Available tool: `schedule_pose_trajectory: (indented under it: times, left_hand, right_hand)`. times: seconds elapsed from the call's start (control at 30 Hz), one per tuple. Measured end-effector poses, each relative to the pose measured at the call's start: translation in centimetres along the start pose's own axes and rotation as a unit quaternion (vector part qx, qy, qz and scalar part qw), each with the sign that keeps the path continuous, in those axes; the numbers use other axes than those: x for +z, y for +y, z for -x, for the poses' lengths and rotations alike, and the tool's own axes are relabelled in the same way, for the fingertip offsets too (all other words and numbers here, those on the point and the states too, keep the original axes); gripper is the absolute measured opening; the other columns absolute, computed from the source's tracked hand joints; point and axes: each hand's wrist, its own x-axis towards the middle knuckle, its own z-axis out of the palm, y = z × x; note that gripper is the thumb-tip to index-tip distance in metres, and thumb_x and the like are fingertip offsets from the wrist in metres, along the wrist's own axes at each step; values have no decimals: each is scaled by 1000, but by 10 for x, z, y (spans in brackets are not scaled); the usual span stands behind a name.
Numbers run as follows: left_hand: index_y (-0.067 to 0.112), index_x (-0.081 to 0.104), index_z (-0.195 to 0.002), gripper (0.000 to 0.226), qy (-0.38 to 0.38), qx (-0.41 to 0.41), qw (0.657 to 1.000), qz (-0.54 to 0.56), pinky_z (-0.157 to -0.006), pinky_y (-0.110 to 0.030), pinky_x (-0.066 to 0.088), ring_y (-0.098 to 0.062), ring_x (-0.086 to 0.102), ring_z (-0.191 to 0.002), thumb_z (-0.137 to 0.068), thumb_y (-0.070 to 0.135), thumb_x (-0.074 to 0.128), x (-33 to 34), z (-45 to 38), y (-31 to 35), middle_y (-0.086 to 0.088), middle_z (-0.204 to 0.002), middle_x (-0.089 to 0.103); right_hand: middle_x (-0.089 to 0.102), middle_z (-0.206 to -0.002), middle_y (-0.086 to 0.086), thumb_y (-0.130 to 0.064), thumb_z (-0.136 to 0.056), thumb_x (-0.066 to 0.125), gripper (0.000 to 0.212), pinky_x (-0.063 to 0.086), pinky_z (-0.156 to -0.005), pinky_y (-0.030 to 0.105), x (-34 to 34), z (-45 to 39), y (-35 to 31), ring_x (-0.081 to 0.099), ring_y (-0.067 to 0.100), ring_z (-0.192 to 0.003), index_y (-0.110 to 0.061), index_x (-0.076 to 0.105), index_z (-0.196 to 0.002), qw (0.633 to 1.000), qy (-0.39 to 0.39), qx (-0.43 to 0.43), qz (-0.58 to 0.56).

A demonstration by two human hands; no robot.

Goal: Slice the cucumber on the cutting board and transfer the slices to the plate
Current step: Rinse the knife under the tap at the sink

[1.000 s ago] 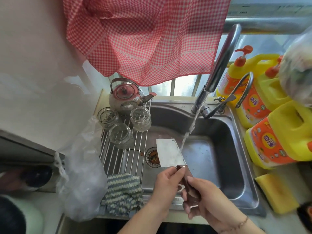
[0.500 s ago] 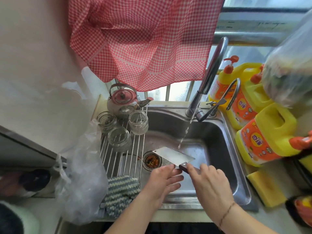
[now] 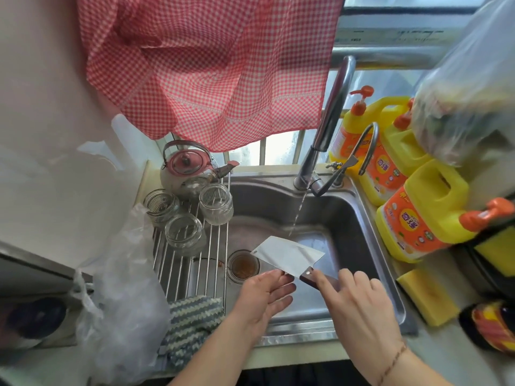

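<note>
my right hand (image 3: 359, 310) grips the cleaver (image 3: 289, 254) handle under running water; left hand (image 3: 264, 295), fingers straight, touches the blade at nine o'clock. wet steel could slip and cut me. cucumber unseen.

Gingham curtain (image 3: 211, 71) over daylit window (image 3: 281, 147)

Curtain (image 3: 211, 71): red/white gingham. Detergent jugs (image 3: 426, 215): yellow w/ orange labels, orange caps. Sponge (image 3: 426, 296): yellow. Dishcloth (image 3: 192, 321): blue-grey/white zigzag knit. Kettle (image 3: 189, 168): silver, red lid. Cleaver (image 3: 289, 254): silver blade, dark brown handle. Sink (image 3: 362, 227): steel grey.
</note>
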Motion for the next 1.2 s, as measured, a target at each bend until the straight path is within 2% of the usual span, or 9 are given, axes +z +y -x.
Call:
schedule_pose_trajectory:
  times: [0.23, 0.33, 0.47, 0.57, 0.67, 0.73, 0.87, 1.03, 1.2]
  left_hand:
    - [8, 67, -112, 16, 95, 94, 982, -134, -63, -24, 49, -16, 62, -71, -98, 12, 62, -9, -17, 4, -4, -90, 72]
    - [17, 69, -108, 14, 134, 284, 882, -350, -75, -16, 49, -10, 65, -88, -94, 13, 67, -9, -17, 10, 6, -96, 70]
    - [17, 66, -122, 33, 98, 467, 720, -505, -107, -23, 35, -11, 54, -119, -90, 10, 72, -8, -22, 19, 5, -125, 62]
    - [14, 61, -134, 39, 58, 439, 706, -553, -112, -19, 22, -17, 44, -135, -95, 14, 65, -3, -29, 28, -1, -142, 55]
    - [17, 52, -144, 44, 18, 401, 705, -585, -117, -24, 19, -21, 38, -142, -101, 18, 57, 1, -38, 33, -2, -152, 46]
    - [22, 53, -144, 43, -10, 425, 646, -634, -121, -44, 25, -24, 41, -140, -101, 23, 55, 3, -43, 32, 0, -150, 49]
    - [37, 58, -132, 35, -122, 470, 525, -699, -117, -61, 19, -16, 42, -134, -101, 43, 42, 20, -36, 22, 17, -134, 60]
    - [34, 62, -103, 13, -274, 545, 465, -641, -78, -32, 54, -8, 62, -83, -98, 38, 50, 78, 4, 1, 17, -92, 68]
    - [29, 65, -92, 8, -329, 619, 462, -543, -57, -21, 48, -4, 62, -67, -92, 33, 58, 155, 94, -61, 16, -79, 66]
  right_hand:
    - [49, -55, 2, -12, -54, 86, 41, 28, -46, 31, -16, 21, 17, 46, 23, -43, -15, 73, -92, 999, -4, 33, -21]
    - [65, -64, -10, -33, -78, 77, 17, 48, -52, 27, -33, 13, 37, 60, 9, -57, -30, 69, -93, 971, -44, 118, -202]
    - [76, -73, -9, -33, -88, 68, 12, 60, -74, 40, -34, 2, 63, 71, 11, -75, -24, 73, -93, 834, -102, 264, -473]
    - [77, -72, -5, -31, -90, 65, 18, 51, -54, 20, -31, 4, 69, 64, -1, -54, -16, 74, -94, 779, -104, 316, -531]
    - [75, -66, -9, -30, -91, 63, 17, 43, -57, 13, -33, 18, 73, 66, -4, -63, -18, 74, -87, 759, -91, 340, -548]
    - [76, -69, -8, -33, -91, 63, 19, 42, -54, 9, -39, 34, 77, 65, -5, -66, -20, 75, -87, 763, -89, 344, -541]
    - [78, -78, -5, -33, -93, 59, 20, 35, -43, 9, -61, 80, 91, 50, 0, -42, -20, 74, -96, 758, -96, 343, -546]
    - [77, -81, -9, -47, -79, 64, 26, 47, -76, 35, -87, 171, 118, 68, 27, -85, -29, 73, -95, 751, -38, 382, -537]
    - [77, -90, 10, -58, -49, 86, 70, 60, -79, 39, -122, 285, 127, 74, 26, -90, -14, 69, -100, 594, 237, 454, -620]
